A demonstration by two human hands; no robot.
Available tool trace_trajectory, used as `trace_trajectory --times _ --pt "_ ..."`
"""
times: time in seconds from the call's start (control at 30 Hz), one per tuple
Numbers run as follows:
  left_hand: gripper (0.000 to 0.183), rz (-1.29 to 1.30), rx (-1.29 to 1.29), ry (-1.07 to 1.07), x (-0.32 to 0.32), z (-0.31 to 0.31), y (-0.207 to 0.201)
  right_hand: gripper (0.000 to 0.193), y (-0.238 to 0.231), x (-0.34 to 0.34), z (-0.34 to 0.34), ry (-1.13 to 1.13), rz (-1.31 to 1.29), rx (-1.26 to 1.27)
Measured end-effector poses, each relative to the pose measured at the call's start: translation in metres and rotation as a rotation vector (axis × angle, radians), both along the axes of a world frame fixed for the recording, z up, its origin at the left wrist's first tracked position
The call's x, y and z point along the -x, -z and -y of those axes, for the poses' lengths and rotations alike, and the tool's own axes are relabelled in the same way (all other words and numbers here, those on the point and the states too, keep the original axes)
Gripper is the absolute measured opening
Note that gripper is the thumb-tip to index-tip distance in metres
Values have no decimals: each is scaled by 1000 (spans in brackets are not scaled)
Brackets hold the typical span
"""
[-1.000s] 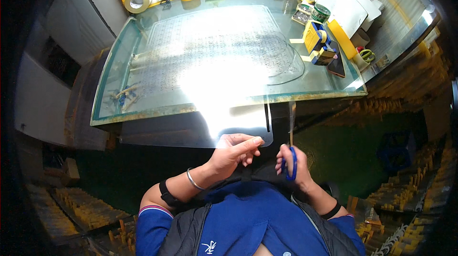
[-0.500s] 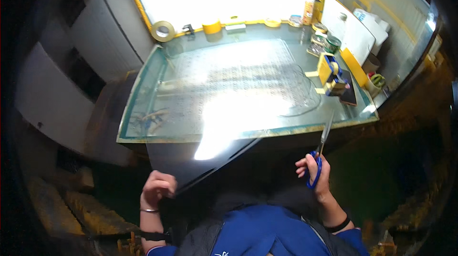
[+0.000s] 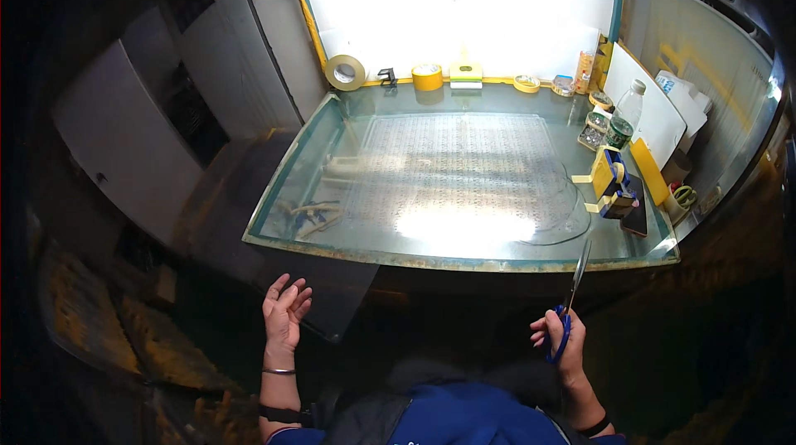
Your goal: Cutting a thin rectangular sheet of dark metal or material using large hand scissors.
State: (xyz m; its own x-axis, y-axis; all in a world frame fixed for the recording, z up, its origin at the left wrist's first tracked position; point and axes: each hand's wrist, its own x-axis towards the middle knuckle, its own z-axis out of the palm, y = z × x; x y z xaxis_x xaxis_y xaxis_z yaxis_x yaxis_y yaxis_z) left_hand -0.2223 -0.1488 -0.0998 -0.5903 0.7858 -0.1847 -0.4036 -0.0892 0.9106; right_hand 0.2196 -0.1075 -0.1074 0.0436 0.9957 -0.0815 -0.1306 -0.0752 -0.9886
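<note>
Right hand (image 3: 562,336) gripping scissors (image 3: 571,300), blades apparently closed, pointing up-forward

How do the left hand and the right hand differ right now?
The left hand is spread open, fingers up, holding nothing, beside the clear plastic sheet; the right hand is closed round the blue-handled scissors. The left wrist wears a thin metal bangle; the right does not. Both are raised below the glass-topped table.
</note>
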Motion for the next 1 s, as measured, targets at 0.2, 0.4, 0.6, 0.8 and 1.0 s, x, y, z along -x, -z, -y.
trace_trajectory --times 0.2,0.4,0.6,0.8,1.0 --pt "37 -88 11 73 1 0 -4 22 8 -2 0 -22 13 64" --pt "35 -76 -48 97 -3 -3 -9 23 8 6 -1 -72 49 69" --pt "34 -116 -112 106 -21 -14 -21 22 8 5 0 -83 83 95" --pt "34 -139 -174 138 -38 -22 -35 22 7 3 0 -71 91 120" --pt "34 -150 -228 211 -49 -23 -44 23 9 5 1 -87 90 111"
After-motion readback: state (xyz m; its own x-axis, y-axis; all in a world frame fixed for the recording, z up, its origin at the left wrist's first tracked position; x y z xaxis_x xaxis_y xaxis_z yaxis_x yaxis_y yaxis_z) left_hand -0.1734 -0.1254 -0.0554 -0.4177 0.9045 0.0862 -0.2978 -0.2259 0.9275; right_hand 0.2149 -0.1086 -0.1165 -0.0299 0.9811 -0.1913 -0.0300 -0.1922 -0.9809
